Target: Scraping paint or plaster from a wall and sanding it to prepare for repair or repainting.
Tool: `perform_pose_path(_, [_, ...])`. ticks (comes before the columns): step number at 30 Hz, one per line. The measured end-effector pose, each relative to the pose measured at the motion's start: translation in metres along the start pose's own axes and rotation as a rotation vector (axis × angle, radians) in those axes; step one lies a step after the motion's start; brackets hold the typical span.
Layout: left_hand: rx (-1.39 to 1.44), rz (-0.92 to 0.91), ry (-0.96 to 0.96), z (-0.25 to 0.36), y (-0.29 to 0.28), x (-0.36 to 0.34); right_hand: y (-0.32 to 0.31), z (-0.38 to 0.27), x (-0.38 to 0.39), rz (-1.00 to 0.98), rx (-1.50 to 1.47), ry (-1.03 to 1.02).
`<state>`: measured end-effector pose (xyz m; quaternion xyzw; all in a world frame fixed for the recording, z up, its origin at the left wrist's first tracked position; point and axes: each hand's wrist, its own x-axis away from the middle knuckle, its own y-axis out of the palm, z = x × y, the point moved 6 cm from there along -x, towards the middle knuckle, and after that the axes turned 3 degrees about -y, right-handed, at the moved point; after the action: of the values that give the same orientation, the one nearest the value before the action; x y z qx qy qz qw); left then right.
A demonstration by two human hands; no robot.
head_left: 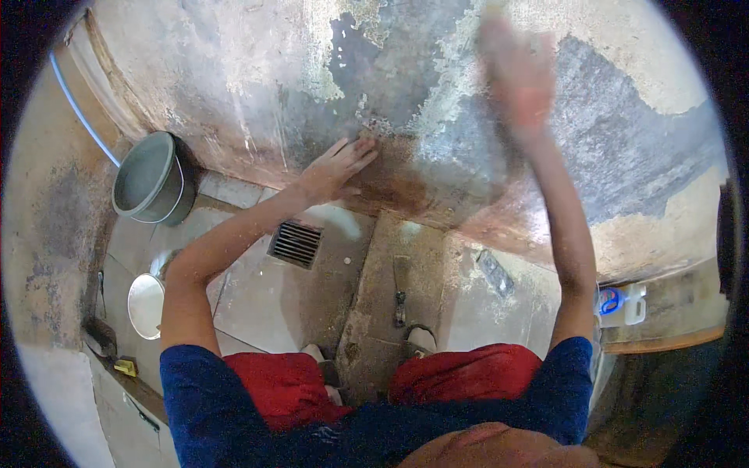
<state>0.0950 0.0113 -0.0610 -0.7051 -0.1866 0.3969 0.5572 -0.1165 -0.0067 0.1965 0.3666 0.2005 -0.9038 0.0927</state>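
A wall (382,70) with peeling, patchy paint stands in front of me, grey showing where the paint is gone. My left hand (339,168) is at the low part of this wall, fingers stretched out, nothing in it. Higher up and to the right, my right hand (519,82) is in front of the wall, smeared by motion; its fingers and anything in them cannot be made out. On the floor between my feet lies a thin tool with a dark handle (400,308). To its right is a flat greyish rectangular piece (495,271) among pale flakes.
A dark grey bucket (144,178) with a wire handle stands at the left corner, under a blue hose (82,117). Nearer are a white round container (146,306) and a yellow block (125,366). A drain grate (296,243) is set in the tiles. At right stands a white jug (622,304).
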Motion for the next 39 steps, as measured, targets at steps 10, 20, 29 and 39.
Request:
perform_pose_path(10, [0.062,-0.158,0.046,-0.069,0.068,0.087,0.005,0.006,-0.009,-0.267,-0.45,0.656])
perform_pose_path(20, [-0.086,-0.081,0.023,-0.12,0.063,0.138,-0.003,-0.044,0.017,-0.097,-0.207,0.115])
perform_pose_path(29, [-0.205,-0.259,-0.236,-0.133,0.013,0.118,-0.003,-0.011,0.066,-0.061,-0.179,0.297])
perform_pose_path(39, [-0.326,0.186,-0.065,-0.097,-0.004,0.062,0.012,-0.002,0.066,-0.167,0.162,0.149])
